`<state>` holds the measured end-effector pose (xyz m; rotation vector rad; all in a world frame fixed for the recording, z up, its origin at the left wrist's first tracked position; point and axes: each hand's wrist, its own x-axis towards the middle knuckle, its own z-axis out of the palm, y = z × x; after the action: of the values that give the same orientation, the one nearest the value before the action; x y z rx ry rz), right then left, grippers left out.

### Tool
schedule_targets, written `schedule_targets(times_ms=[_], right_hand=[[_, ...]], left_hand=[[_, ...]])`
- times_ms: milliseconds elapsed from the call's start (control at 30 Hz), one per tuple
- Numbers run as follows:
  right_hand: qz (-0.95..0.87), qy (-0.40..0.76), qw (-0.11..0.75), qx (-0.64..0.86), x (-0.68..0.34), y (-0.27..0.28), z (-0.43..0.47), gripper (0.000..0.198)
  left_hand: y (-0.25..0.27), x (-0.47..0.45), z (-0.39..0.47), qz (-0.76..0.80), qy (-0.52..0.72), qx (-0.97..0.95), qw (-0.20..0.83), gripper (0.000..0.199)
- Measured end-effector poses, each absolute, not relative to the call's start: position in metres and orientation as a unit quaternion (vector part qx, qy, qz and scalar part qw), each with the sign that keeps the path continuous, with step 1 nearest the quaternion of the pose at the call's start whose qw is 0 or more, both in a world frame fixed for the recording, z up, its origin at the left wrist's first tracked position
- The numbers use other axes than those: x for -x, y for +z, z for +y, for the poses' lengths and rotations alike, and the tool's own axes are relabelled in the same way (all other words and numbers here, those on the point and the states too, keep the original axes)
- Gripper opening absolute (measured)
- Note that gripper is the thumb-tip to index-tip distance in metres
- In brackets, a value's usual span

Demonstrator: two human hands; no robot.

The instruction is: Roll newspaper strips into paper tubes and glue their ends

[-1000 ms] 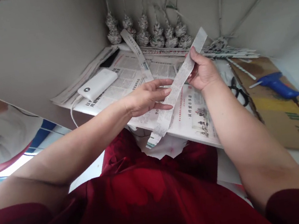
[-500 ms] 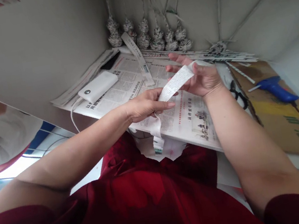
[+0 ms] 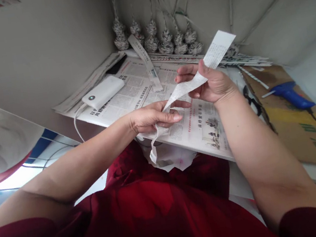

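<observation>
A printed paper strip (image 3: 185, 88) runs slanting between my hands above the newspaper-covered table (image 3: 197, 118). My right hand (image 3: 211, 81) pinches it near its upper end, which sticks up past the thumb. Lower down, the strip passes through my left hand (image 3: 157, 116), between the thumb and fingers. Its curled tail (image 3: 153, 151) hangs below that hand, over my lap at the table's front edge. Another paper strip (image 3: 146, 63) lies on the newspaper behind my hands.
A white power bank (image 3: 103, 92) with a cable lies at left. Several woven paper gourds (image 3: 152, 36) stand along the wall. Thin paper rods (image 3: 254, 60) lie at the back. On cardboard (image 3: 290, 132) at right rests a blue glue gun (image 3: 292, 96), with black-handled scissors (image 3: 252, 100) beside it.
The strip's upper end now reaches up and right past my right hand, and the strip is twisted. My left hand has shifted slightly left and down; the hanging tail has moved left.
</observation>
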<state>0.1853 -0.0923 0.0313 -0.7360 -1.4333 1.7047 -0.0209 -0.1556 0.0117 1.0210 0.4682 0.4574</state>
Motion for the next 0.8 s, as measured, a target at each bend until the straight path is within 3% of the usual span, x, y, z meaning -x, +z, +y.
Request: schedule_targets(times_ms=[100,300,533,800], right_hand=[[-0.559,0.671,0.394,0.286,-0.185,0.032,-0.091,0.046],[-0.584,0.679,0.323,0.305,-0.185,0.033,-0.089,0.054],[-0.543,0.647,0.416,0.338,-0.189,0.033,-0.089,0.054],[-0.515,0.655,0.454,0.317,-0.186,0.034,-0.089,0.048]], left_hand=[[0.012,0.023,-0.158,0.218,0.179,-0.507,0.814,0.056],[0.008,0.03,-0.166,0.172,0.142,-0.539,0.812,0.053],[-0.007,0.031,-0.188,0.109,0.015,-0.538,0.835,0.041],[-0.046,0.032,-0.2,0.143,-0.019,-0.585,0.798,0.038]])
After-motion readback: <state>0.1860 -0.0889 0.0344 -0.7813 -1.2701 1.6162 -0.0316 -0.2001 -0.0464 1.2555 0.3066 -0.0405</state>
